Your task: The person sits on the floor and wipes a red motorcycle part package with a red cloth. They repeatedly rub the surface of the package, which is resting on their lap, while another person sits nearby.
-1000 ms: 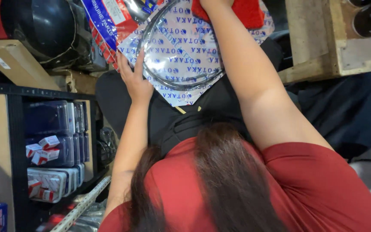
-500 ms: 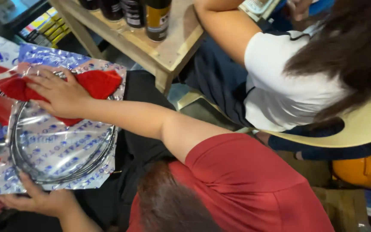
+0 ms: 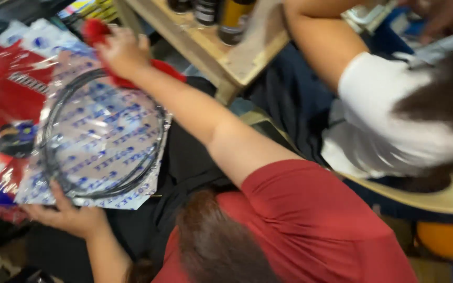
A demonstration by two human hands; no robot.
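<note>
We have the left hand [image 3: 72, 216] under the near edge of the clear printed packet [image 3: 103, 152], its grip grasping that edge with the thumb over the top, and a coiled black cable [image 3: 155, 136] ringed inside the plastic. Up at the far edge the right hand [image 3: 123, 52] presses down, its grip closed on the packet's red header card [image 3: 158, 67], though the blur leaves the fingers hard to read. The packet lies between the two grips, tilted across our lap. Left of both grips, more red and blue packets [image 3: 6, 105] lie stacked. Right of the right grip stands a wooden tabletop [image 3: 211, 50] with dark bottles [image 3: 234, 21]. Beyond it, another person's arm in a white sleeve [image 3: 378, 84]
</note>
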